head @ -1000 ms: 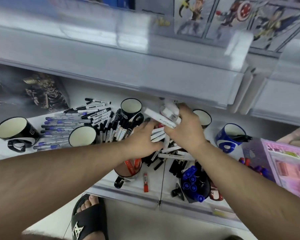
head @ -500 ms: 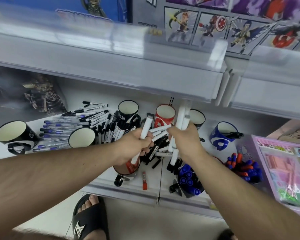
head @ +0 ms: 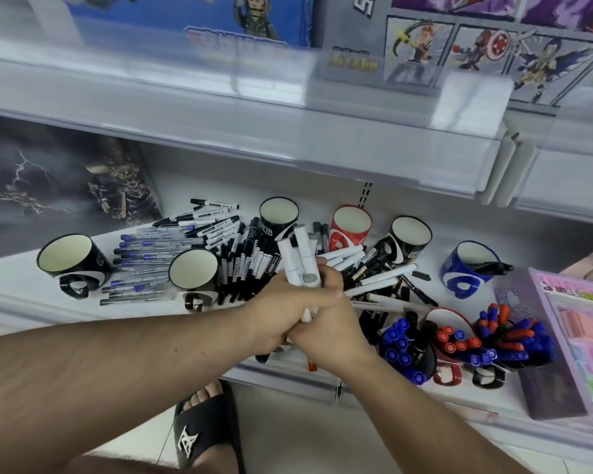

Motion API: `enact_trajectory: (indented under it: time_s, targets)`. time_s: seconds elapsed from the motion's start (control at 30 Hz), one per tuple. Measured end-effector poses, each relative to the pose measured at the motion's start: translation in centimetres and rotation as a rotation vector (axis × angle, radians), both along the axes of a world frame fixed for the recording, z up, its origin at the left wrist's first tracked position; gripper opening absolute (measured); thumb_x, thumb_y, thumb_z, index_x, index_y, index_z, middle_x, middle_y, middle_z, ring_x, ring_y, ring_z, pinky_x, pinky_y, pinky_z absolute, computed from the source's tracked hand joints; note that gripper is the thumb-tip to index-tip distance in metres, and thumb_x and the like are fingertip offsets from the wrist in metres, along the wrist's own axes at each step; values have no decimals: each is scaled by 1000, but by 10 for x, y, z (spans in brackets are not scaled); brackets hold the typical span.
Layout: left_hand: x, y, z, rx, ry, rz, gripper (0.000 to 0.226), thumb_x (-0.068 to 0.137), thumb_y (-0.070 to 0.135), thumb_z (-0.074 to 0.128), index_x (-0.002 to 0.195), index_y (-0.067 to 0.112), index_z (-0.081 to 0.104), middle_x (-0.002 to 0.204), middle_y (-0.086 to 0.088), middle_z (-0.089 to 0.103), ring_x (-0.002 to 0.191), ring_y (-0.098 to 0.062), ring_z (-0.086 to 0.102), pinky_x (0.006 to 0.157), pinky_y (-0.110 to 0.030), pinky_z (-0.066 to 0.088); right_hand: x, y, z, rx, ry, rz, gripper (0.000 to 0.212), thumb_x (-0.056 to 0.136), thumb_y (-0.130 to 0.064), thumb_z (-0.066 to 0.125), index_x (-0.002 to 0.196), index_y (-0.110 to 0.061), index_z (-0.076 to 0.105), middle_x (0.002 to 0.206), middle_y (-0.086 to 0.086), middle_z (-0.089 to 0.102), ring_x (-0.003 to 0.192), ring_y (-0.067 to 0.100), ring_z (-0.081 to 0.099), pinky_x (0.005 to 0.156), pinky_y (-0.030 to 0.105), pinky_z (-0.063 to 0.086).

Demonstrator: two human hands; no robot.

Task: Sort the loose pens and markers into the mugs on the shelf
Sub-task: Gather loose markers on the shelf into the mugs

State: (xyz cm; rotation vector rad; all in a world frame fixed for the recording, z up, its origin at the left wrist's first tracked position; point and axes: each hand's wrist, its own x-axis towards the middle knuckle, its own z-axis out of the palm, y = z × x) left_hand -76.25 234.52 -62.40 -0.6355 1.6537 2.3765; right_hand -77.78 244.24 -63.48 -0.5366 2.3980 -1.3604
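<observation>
Both hands meet over the middle of the shelf (head: pixel 21 285). My left hand (head: pixel 281 313) and my right hand (head: pixel 329 331) together grip an upright bundle of white markers (head: pixel 300 260). Loose white and black markers (head: pixel 377 278) lie scattered behind the hands. Black-capped markers (head: pixel 250 265) and blue pens (head: pixel 144 258) lie in heaps to the left. Empty mugs stand around: black ones (head: pixel 69 258) (head: pixel 194 275) (head: pixel 278 213) (head: pixel 410 234), a red one (head: pixel 351 224) and a blue one (head: pixel 469 265). A mug under the hands is mostly hidden.
Mugs filled with blue-capped markers (head: pixel 404 347) and red-capped markers (head: pixel 456 340) stand at the front right, beside a heap of red and blue markers (head: pixel 514 333). A pink stationery box (head: pixel 582 336) lies far right. An upper shelf (head: pixel 220 131) overhangs. My sandalled foot (head: pixel 202 429) shows below.
My hands, apart half a second ago with markers in each, have come together. The white markers are now gathered into one upright bundle held by both.
</observation>
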Motion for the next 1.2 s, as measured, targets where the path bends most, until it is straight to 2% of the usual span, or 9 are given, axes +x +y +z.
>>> enact_trajectory:
  time_s: [0.17,0.27,0.43,0.53,0.63,0.7,0.77,0.9,1.2]
  targets:
    - [-8,-16,2,187,-97,54,20,88,11,64,107,14,67,99,-12,68,87,-23,68,76,-33,53,-3,-19,6,38,-113,-53,91,74,-3,68,148,-18,18,121,-6,59,98,0,60,67,4,41]
    - [-11,-25,6,274,-155,34,20,90,11,56,107,10,66,99,-14,65,76,-21,67,60,-25,53,-4,-27,12,27,-193,-70,105,73,2,63,155,-25,4,148,0,36,111,7,48,57,4,38]
    - [-14,-39,8,275,-128,45,18,90,8,55,105,8,64,107,-17,65,89,-26,67,70,-29,54,-1,-30,24,-90,-268,-26,98,71,-6,57,157,-26,13,151,-6,28,122,0,32,72,-1,38]
    - [-18,-43,16,259,-84,119,9,92,7,56,92,7,64,92,-14,68,82,-25,68,69,-34,55,4,-18,27,-302,-335,-275,79,66,-24,59,143,-31,44,131,-7,56,113,8,57,95,33,51]
    - [-21,-45,27,280,-62,194,9,93,7,57,87,7,64,83,-11,72,85,-21,69,80,-40,54,11,-6,21,-536,-674,-707,25,88,-29,59,110,-18,63,103,2,66,83,13,60,78,34,49]
    - [-23,-45,29,281,-42,232,7,92,6,58,89,6,64,88,-12,72,86,-20,70,79,-38,54,14,-4,14,-671,-992,-770,38,95,-42,52,111,-10,65,96,8,70,75,19,62,83,35,47]
    - [-21,-42,30,268,-44,249,5,90,5,60,91,5,64,92,-14,71,83,-20,70,71,-34,55,15,-7,11,-840,-1206,-706,57,94,-54,46,118,-4,63,109,21,71,98,36,68,98,50,46]
    - [-16,-34,26,237,-62,252,6,87,1,63,87,7,65,83,-11,71,79,-20,69,71,-33,53,7,-17,23,-1120,-1345,-599,63,93,-58,42,124,-7,62,118,24,67,113,42,63,101,58,43]
    - [-9,-44,20,91,10,179,12,83,-8,64,90,2,65,77,-12,67,74,-23,65,69,-33,56,5,-36,21,-673,-1115,-450,39,95,-48,54,107,-16,73,103,10,75,104,30,68,93,48,52]
